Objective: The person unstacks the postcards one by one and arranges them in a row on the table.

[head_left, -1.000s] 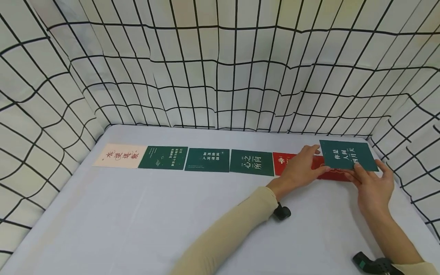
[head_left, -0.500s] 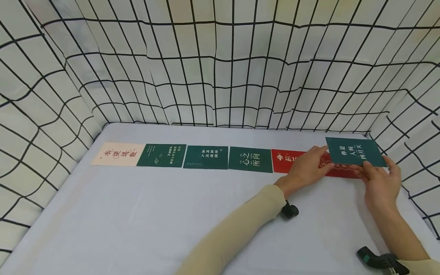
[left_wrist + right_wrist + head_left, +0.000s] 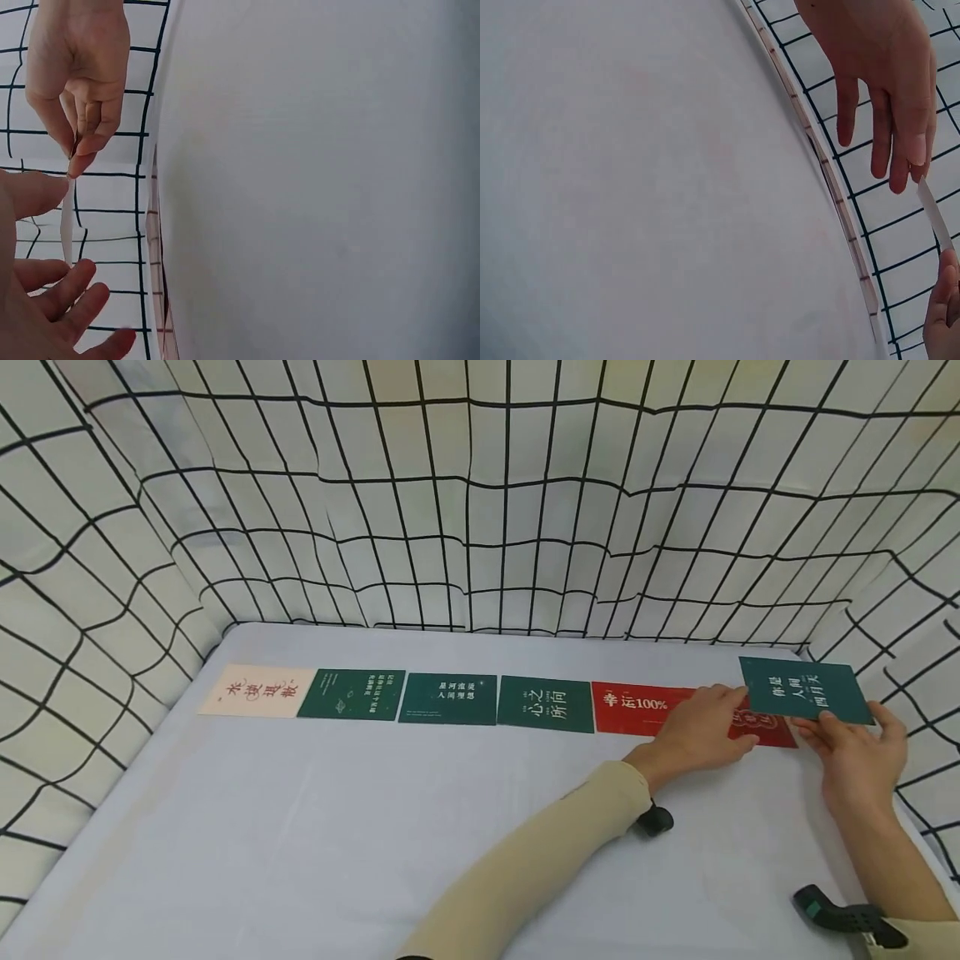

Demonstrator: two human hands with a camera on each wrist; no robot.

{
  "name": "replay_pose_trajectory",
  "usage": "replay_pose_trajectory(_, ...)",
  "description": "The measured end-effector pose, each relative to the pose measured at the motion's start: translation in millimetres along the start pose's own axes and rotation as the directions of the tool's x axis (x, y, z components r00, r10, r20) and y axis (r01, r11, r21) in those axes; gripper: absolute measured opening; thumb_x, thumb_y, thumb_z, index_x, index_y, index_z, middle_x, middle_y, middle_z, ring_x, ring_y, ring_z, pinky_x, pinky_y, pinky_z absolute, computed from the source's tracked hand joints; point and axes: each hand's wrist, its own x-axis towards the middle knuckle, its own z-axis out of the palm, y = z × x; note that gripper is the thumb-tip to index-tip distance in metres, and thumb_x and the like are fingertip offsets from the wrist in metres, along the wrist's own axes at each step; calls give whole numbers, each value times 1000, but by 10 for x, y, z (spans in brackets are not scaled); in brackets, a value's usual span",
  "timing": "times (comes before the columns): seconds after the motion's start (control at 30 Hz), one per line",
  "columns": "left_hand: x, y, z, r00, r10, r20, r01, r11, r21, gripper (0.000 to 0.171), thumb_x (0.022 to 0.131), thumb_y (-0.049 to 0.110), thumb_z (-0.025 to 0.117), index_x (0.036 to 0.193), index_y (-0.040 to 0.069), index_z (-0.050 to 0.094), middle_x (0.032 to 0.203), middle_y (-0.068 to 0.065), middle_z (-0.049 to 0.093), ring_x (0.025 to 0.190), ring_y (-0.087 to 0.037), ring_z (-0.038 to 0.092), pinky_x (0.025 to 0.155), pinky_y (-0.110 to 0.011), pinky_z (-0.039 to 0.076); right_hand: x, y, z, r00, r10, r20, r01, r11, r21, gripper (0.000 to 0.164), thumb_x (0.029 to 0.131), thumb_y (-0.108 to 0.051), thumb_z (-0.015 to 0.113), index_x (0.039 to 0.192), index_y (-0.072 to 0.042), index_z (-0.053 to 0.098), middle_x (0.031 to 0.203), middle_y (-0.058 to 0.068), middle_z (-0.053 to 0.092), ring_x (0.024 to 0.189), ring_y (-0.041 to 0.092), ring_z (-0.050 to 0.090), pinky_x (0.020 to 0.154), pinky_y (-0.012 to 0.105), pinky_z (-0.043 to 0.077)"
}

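Note:
A dark green card with white Chinese characters [image 3: 806, 691] is raised over the right end of a row of cards. My right hand [image 3: 862, 764] pinches its near right edge between thumb and fingers. My left hand [image 3: 693, 727] is at the card's left edge, fingers loosely extended, with fingertips close to or touching it. Below that hand lie a red card marked 100% [image 3: 637, 708] and a second, patterned red card [image 3: 765, 725], both partly covered. The left wrist view shows the raised card [image 3: 67, 225] edge-on between the two hands.
Left of the red cards lie three green cards [image 3: 546, 703] [image 3: 447, 699] [image 3: 351, 694] and a pale pink card [image 3: 255, 690]. They form one row on the white table [image 3: 300, 827]. A black grid net over white cloth [image 3: 487, 510] rises along the back and both sides.
Both hands have moved right together with the raised green card. More of the red cards shows, including the 100% print. The left thumb has come away from the card's near corner.

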Motion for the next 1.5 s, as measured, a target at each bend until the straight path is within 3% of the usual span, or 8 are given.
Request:
replay_pose_trajectory(0.3,13,33,89,995,-38,89,14,967,253,78,93,68,62,160,48,29,169,23,24,157,0,19,134,-43,15,197,-10,-158,997,37,-70,-42,996,-73,84,101,-10,66,164,-29,14,107,-8,61,69,4,75,66,15,60)
replay_pose_trajectory(0.57,-36,51,93,982,-79,172,25,954,300,75,95,70,56,160,53,26,171,24,19,161,-2,12,134,-44,13,253,-14,-230,994,56,-94,-70,986,-152,82,104,-8,60,165,-30,11,105,-12,58,66,0,72,64,13,58)
replay_pose_trajectory(0.93,-44,31,121,972,-126,200,52,939,340,75,94,71,56,160,53,25,171,24,18,161,-2,12,135,-42,14,414,-27,-353,987,115,-115,-145,941,-306,82,107,-11,54,167,-35,5,111,-16,50,60,-4,68,61,12,57)
replay_pose_trajectory(1.1,-41,37,130,968,-135,211,49,929,367,77,94,71,56,160,54,23,171,24,17,160,-2,12,134,-42,14,482,-35,-394,977,144,-157,-194,907,-375,81,107,-12,52,167,-37,3,125,-15,53,56,-6,66,58,12,57)
replay_pose_trajectory(1.2,-37,31,135,967,-139,212,52,927,371,77,94,71,56,161,54,22,171,24,17,160,-2,12,134,-42,13,513,-56,-388,972,145,-187,-211,890,-405,80,107,-11,51,167,-36,5,147,0,52,53,-7,64,56,13,56)
replay_pose_trajectory(1.3,-34,21,137,968,-138,211,51,928,370,77,94,71,56,161,53,21,172,24,16,161,-2,12,135,-42,13,520,-82,-369,969,144,-202,-223,861,-456,79,107,-10,50,167,-35,4,165,9,38,50,-9,61,55,13,55)
replay_pose_trajectory(1.4,-40,13,133,968,-131,212,46,931,362,77,94,70,56,161,53,22,172,23,16,161,-2,12,135,-42,13,512,-98,-373,972,131,-193,-216,819,-532,79,108,-9,48,167,-32,1,140,12,58,49,-11,60,55,12,55)
replay_pose_trajectory(1.5,-55,-2,121,969,-123,214,41,936,349,76,95,69,56,161,52,22,172,23,17,161,-3,12,135,-42,13,503,-101,-378,980,95,-174,-184,758,-625,78,109,-11,46,167,-28,-2,90,-14,58,50,-13,59,57,11,55)
